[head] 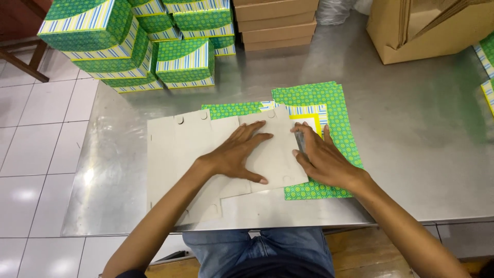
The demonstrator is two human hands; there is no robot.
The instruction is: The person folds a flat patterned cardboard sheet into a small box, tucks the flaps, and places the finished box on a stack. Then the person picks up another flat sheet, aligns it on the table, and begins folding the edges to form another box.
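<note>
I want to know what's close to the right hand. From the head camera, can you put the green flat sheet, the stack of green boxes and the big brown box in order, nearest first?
1. Green flat sheet: directly under the right hand, touching it.
2. Big brown box: back right corner of the metal table.
3. Stack of green boxes: back left, across the table.

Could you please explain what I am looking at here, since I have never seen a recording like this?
This is one picture from a camera worn on a person's head, looking down at their own bare hands over a steel table. The left hand presses flat on an unfolded grey cardboard box blank. The right hand rests on the blank's right edge, over a green patterned flat sheet. Neither hand grips anything. Finished green boxes are stacked at the back, beside plain brown cartons.
</note>
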